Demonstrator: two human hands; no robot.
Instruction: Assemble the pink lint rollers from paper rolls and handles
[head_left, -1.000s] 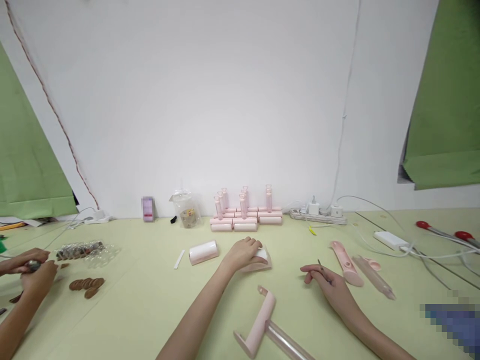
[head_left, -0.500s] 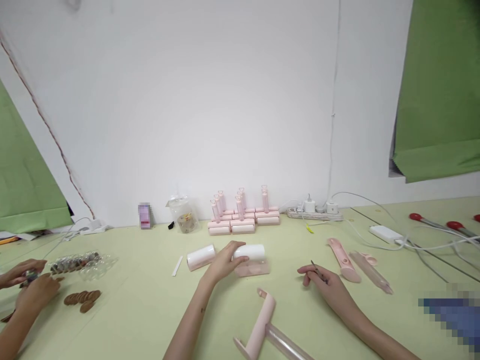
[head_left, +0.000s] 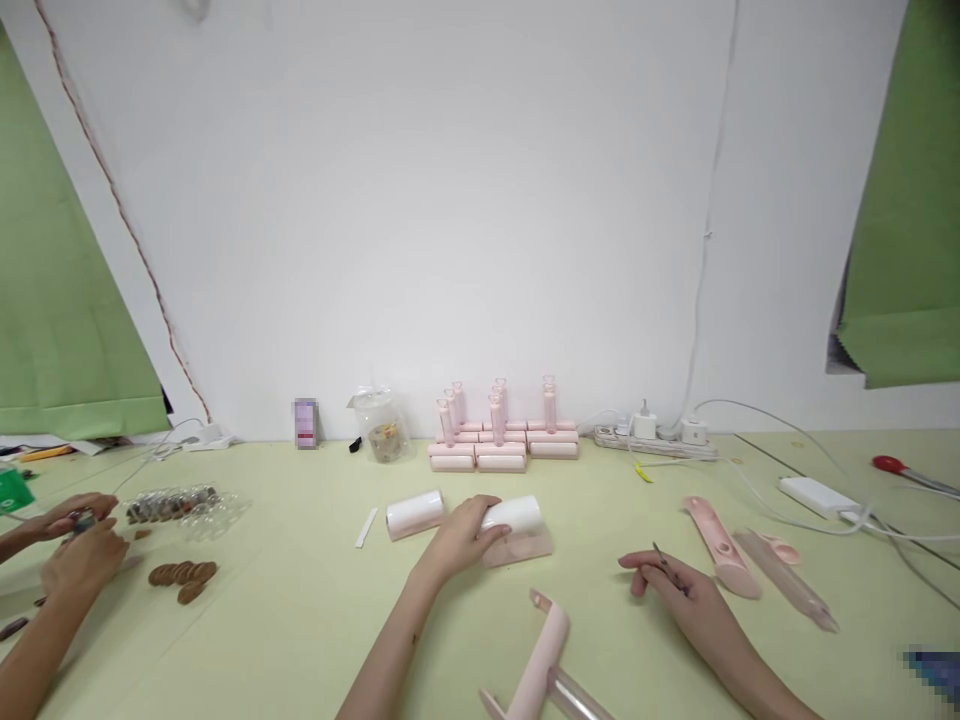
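Observation:
My left hand [head_left: 466,535] is closed over a white sticky roll [head_left: 517,514], fingers on its top and left end. The roll lies against a clear pinkish plastic cover [head_left: 525,547] on the table. In my right hand [head_left: 679,590] is a thin dark metal tool [head_left: 670,568], held between thumb and fingers; its exact kind is unclear. A second white roll [head_left: 415,514] lies left of my left hand. In front of me rests a pink lint roller frame [head_left: 541,655] with a clear handle. Right of my right hand are a pink shell [head_left: 721,548] and a clear handle piece [head_left: 787,580].
Assembled pink lint rollers [head_left: 499,450] stand in rows by the wall. Nearby are a plastic bag [head_left: 381,428], a power strip [head_left: 656,443], white cables, a white strip [head_left: 366,528] and a phone [head_left: 305,424]. At left, another person's hands [head_left: 86,545] work beside brown discs [head_left: 184,577].
The view has turned left, so the table things sit farther right in the picture. My left hand stays on the roll, which is slightly more tilted. My right hand keeps its tool.

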